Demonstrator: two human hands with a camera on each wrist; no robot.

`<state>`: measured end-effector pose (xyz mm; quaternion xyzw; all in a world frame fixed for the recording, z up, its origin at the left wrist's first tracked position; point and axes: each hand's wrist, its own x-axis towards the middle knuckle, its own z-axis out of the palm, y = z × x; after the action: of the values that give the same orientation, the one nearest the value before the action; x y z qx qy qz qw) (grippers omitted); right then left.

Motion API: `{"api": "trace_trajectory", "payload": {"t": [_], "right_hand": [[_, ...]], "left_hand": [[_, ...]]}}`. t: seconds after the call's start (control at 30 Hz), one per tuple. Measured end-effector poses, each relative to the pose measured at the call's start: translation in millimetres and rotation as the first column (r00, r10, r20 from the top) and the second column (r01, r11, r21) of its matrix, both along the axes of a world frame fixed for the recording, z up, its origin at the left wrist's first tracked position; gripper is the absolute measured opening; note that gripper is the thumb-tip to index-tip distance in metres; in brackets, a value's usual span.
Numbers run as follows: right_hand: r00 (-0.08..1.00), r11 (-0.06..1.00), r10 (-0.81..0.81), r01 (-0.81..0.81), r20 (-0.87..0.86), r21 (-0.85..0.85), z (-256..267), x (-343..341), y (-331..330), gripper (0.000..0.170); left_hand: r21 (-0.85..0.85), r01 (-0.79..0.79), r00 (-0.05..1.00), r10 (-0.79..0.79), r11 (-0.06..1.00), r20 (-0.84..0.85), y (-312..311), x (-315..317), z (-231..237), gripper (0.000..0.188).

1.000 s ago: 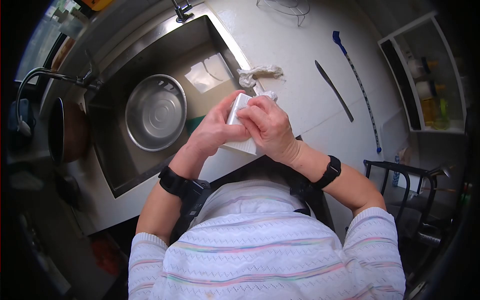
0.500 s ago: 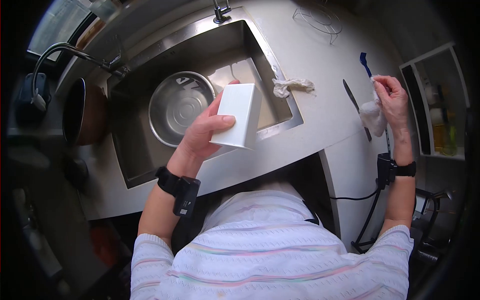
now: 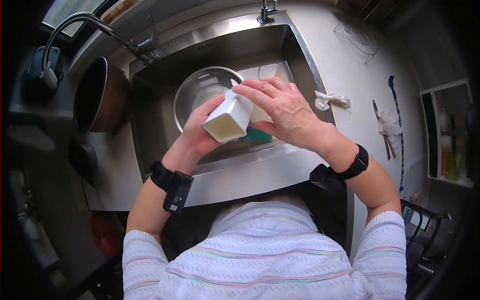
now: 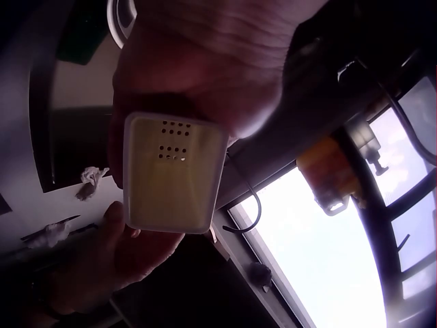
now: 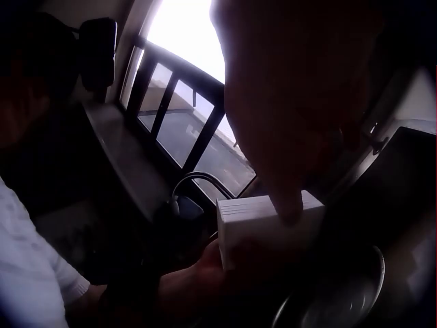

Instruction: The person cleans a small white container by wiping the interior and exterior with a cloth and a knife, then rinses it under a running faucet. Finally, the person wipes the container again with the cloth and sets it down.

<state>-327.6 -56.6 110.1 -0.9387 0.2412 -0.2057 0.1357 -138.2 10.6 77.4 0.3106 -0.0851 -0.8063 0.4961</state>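
My left hand [image 3: 197,134] grips a white plastic chopstick holder [image 3: 239,106] above the front of the sink. The holder is tilted, its open end facing my body, and the left wrist view looks into its yellowish inside [image 4: 164,191], with small drain holes at the far end. My right hand [image 3: 297,115] is at the holder's other end, fingers extended along it. In the right wrist view a fingertip touches the white side [image 5: 249,219]. A crumpled wet cloth [image 3: 390,125] lies on the right counter across a dark knife [image 3: 376,107].
The sink [image 3: 300,55] holds a round steel basin [image 3: 185,95] and a green item [image 3: 257,135] under my hands. A second crumpled cloth [image 3: 332,100] lies by the sink's right rim. Farther right are a long blue-ended stick [image 3: 392,87] and a wire rack [image 3: 357,37]; a brown pot [image 3: 112,100] stands left.
My right hand has put the cloth down over the knife on the right counter and come back to the holder. The left hand has turned the holder so its open end faces me.
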Motion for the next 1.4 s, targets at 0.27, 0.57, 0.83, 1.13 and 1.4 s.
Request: {"api": "trace_trajectory", "payload": {"t": [0.27,0.57,0.83,1.13,1.4], "right_hand": [[0.966,0.648,-0.09,-0.127,0.241,0.751,-40.1,69.0,-33.5,0.041],[0.977,0.461,-0.113,-0.108,0.179,0.881,-52.6,118.5,-45.4,0.046],[0.995,0.432,-0.066,-0.04,0.076,0.901,-52.4,135.9,-50.4,0.045],[0.992,0.39,-0.103,-0.025,0.07,0.92,-75.4,124.6,-62.4,0.045],[1.0,0.466,-0.026,0.025,-0.014,0.884,-64.5,134.7,-58.7,0.044]], "left_hand": [[0.113,0.127,0.851,-0.167,0.985,0.498,5.0,77.0,8.1,0.054],[-0.331,0.16,-0.274,0.364,0.93,0.89,-62.2,222.1,7.3,0.056],[-0.643,0.088,-0.361,0.626,0.761,0.691,-77.9,226.4,58.9,0.041],[-0.742,-0.152,-0.314,0.679,0.653,0.663,5.6,352.6,156.4,0.034],[-0.721,0.142,-0.179,0.734,0.678,0.655,5.3,203.3,171.4,0.032]]}}
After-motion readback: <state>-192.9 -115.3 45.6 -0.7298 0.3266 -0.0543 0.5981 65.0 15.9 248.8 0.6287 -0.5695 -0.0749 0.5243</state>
